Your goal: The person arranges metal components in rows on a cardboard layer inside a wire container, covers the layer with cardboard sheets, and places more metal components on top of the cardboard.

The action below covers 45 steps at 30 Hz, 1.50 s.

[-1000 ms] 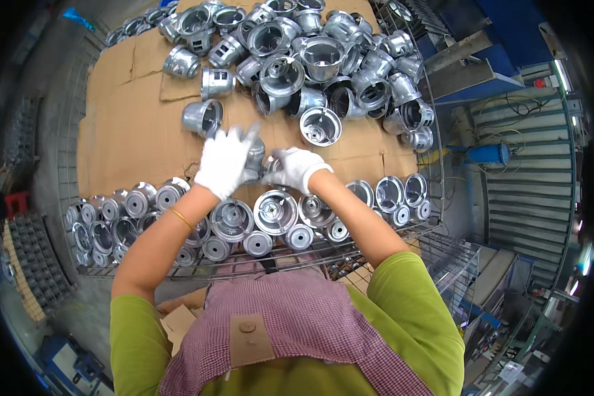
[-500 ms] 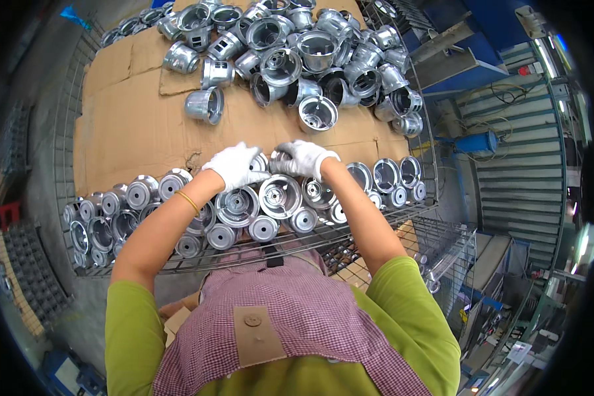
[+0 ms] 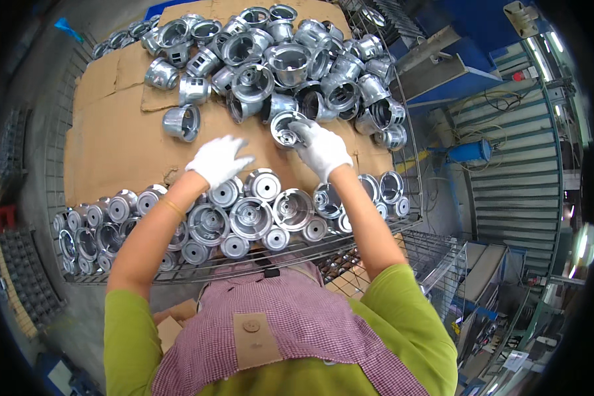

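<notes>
My right hand point(image 3: 322, 153), in a white glove, has its fingers hooked on the right rim of a shiny metal cup-shaped housing point(image 3: 284, 136). This housing lies at the near edge of a loose pile, its open mouth facing up toward me. My left hand point(image 3: 219, 162), gloved too, hovers above the cardboard with its fingers apart and nothing in it. Just below it are a housing point(image 3: 225, 193) and another housing point(image 3: 263, 185), both set against the near rows. Some of those rows are hidden under my forearms.
A heap of metal housings point(image 3: 289, 65) covers the far part of the cardboard sheet point(image 3: 122, 142). One loose housing point(image 3: 181, 123) lies left of the heap. Packed rows point(image 3: 251, 218) line the near edge of the wire cage point(image 3: 412, 165).
My right hand has left a housing beside the near rows and reached away to one at the pile's edge. My left hand has let go of the rows and lifted. The view has shifted.
</notes>
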### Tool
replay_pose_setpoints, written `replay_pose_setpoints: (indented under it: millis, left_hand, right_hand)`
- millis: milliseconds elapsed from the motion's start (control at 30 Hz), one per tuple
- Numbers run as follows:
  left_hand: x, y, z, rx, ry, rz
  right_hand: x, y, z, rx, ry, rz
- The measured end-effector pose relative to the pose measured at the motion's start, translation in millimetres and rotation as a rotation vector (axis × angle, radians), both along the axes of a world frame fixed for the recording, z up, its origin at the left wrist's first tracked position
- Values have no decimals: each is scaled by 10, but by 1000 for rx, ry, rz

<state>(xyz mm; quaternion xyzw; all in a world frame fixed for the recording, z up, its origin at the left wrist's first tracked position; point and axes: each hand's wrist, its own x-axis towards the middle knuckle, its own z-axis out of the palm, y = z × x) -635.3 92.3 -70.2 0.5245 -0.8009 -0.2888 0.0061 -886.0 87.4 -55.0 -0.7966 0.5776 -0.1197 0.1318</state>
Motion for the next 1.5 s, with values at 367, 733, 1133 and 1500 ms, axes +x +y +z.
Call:
replay_pose_setpoints:
  millis: [367,733,1133,1500]
  left_hand:
    - [-968,-126,-90,-35,222,92]
    - [-1141,-55,-362,344,-12,-77]
    - [-1948,-872,-159,-105,96,191]
    - [-1697,-793,-516,309,727,545]
  right_hand:
    - [-654,-497,-814,820,-560,102]
    - [-615,-273,-948,502,-63,317]
    - [-1248,-1250,-121,-282,181,-127]
    - [-1798,-171,-258,-274,160,147]
